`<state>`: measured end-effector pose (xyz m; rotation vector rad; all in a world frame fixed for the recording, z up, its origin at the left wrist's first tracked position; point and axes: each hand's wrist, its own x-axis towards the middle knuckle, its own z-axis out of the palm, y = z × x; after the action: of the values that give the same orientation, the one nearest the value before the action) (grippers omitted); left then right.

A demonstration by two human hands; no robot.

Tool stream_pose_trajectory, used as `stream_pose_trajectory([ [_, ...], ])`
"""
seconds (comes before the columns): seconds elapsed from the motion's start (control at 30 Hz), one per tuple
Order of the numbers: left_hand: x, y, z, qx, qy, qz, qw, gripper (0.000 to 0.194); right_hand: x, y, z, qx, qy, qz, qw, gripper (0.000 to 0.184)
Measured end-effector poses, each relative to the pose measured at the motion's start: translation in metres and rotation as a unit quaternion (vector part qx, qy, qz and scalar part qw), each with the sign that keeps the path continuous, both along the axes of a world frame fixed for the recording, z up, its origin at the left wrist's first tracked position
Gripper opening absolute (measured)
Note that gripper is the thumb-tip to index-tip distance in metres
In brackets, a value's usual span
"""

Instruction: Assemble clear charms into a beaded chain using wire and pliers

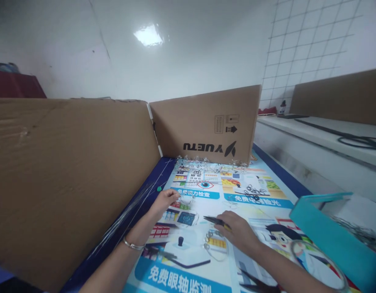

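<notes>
My left hand (166,200) is pinched closed above the printed sheet, fingertips together. A faint silvery, wire-like piece shows at its fingertips, too fine and blurred to name. A bracelet circles the left wrist. My right hand (237,230) grips a pair of pliers (215,220) with dark jaws and yellowish handles, the tip pointing left toward my left hand. Below the pliers lies a thin wire loop with small rings (210,241) on the sheet. Farther back is a small heap of dark rings (254,193). Beside my left hand sits a small green object (159,189).
Cardboard panels stand at the left (84,162) and back (206,118). Long thin wires (123,219) lie along the left edge. A teal box (334,232) of metal pieces and a clear hoop (293,248) are at right. Small silvery bits line the back panel's foot.
</notes>
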<state>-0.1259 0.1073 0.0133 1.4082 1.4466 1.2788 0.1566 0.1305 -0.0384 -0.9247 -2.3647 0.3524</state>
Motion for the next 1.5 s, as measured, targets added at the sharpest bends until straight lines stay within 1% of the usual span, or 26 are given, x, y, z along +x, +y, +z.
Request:
stream_pose_trajectory([
  [0.1, -0.001, 0.001, -0.011, -0.043, 0.034, -0.059, 0.997, 0.023, 0.0, 0.002, -0.002, -0.009, -0.012, -0.009, 1.0, 0.024],
  [0.17, 0.002, 0.002, -0.017, -0.056, 0.061, -0.082, 0.993, 0.021, 0.0, 0.002, -0.003, -0.013, -0.021, -0.009, 1.0, 0.024],
  [0.27, 0.008, 0.002, -0.026, -0.054, 0.116, -0.097, 0.987, 0.016, -0.001, 0.002, -0.002, -0.011, -0.03, -0.014, 0.999, 0.023],
  [0.4, 0.02, 0.001, -0.035, -0.027, 0.194, -0.101, 0.975, 0.009, -0.002, 0.0, 0.001, -0.007, -0.036, -0.012, 0.999, 0.022],
  [0.57, 0.026, -0.002, -0.039, 0.002, 0.273, -0.083, 0.958, 0.012, -0.003, -0.002, 0.005, -0.011, -0.05, -0.014, 0.999, 0.02],
  [0.8, 0.03, -0.006, -0.042, 0.042, 0.321, -0.088, 0.942, 0.024, -0.002, -0.004, 0.008, -0.025, -0.042, -0.009, 0.999, 0.022],
  [0.93, 0.031, -0.008, -0.042, 0.062, 0.395, -0.112, 0.91, 0.023, -0.003, -0.006, 0.011, -0.026, -0.041, -0.011, 0.999, 0.022],
  [1.0, 0.031, -0.009, -0.042, 0.062, 0.417, -0.119, 0.899, 0.024, -0.003, -0.007, 0.012, -0.031, -0.041, -0.012, 0.999, 0.021],
  [1.07, 0.031, -0.01, -0.042, 0.059, 0.422, -0.115, 0.897, 0.024, -0.003, -0.006, 0.012, -0.034, -0.039, -0.012, 0.999, 0.021],
  [1.17, 0.033, -0.012, -0.042, 0.055, 0.412, -0.107, 0.903, 0.023, -0.003, -0.004, 0.009, -0.03, -0.036, -0.009, 0.999, 0.02],
  [1.37, 0.038, -0.02, -0.037, 0.055, 0.344, -0.112, 0.931, 0.02, -0.002, -0.003, 0.01, -0.027, -0.04, -0.002, 0.999, 0.02],
  [1.5, 0.03, -0.018, -0.031, 0.051, 0.311, -0.093, 0.944, 0.021, -0.003, -0.003, 0.01, -0.035, -0.05, -0.005, 0.998, 0.023],
])
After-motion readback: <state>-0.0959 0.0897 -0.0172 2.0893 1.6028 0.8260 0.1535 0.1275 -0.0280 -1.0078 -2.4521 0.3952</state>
